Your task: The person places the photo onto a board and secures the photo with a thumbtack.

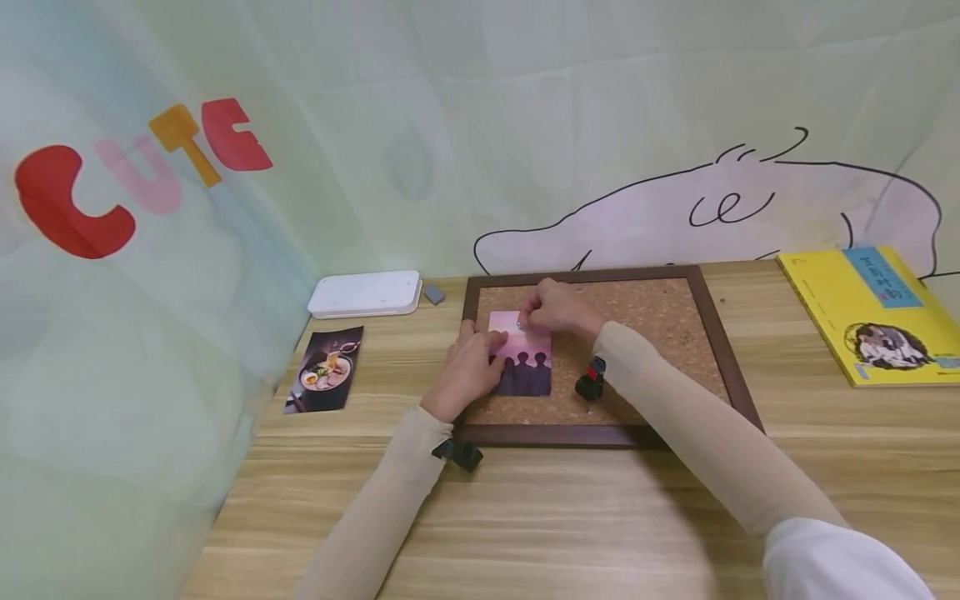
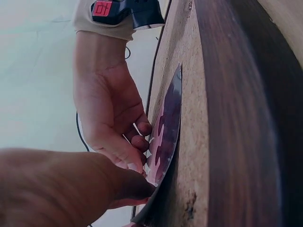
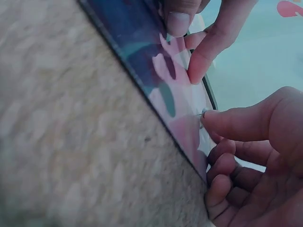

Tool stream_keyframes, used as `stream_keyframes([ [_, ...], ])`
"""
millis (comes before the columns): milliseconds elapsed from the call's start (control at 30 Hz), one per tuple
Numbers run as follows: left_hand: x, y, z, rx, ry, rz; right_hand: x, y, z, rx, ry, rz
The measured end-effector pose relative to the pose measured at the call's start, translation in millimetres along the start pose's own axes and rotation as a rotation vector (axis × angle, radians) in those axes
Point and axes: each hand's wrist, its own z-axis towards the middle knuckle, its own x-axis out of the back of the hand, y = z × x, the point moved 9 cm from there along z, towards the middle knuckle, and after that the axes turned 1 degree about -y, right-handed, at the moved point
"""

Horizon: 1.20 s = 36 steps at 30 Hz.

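Observation:
A photo card (image 1: 528,379) with a pink sky and dark silhouettes lies on the left part of a brown-framed cork board (image 1: 645,333). Along its left side, my left hand (image 1: 467,367) presses it with thumb and fingers; the left wrist view shows the card bowed up off the cork at its near edge. My right hand (image 1: 561,310) is over the card's upper part. Between its thumb and forefinger it pinches a small push pin (image 3: 204,113), whose thin needle points at the card. Whether the needle has entered the cork cannot be seen.
A ramen photo (image 1: 326,371) lies on the table left of the board. Behind it are a white case (image 1: 365,294) and a small grey block (image 1: 433,293). A yellow book (image 1: 873,321) lies at the right. A curtain (image 1: 420,125) hangs behind.

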Motion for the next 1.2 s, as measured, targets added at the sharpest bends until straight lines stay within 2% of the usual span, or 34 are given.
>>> stream_keyframes([
  [233, -0.7, 0.9, 0.7, -0.009, -0.002, 0.002, 4.2, -1.0, 3.0, -0.065, 0.025, -0.037],
  [533, 0.9, 3.6, -0.2, -0.028, 0.009, 0.011, 4.1, 2.7, 7.5, -0.110, -0.032, -0.059],
  [867, 1.9, 3.4, -0.4, -0.022, 0.019, 0.010, 4.3, 3.4, 11.7, -0.210, -0.019, -0.095],
  [1200, 2.1, 2.6, -0.9, -0.025, 0.028, 0.018, 2.9, 4.6, 15.3, -0.211, -0.024, -0.072],
])
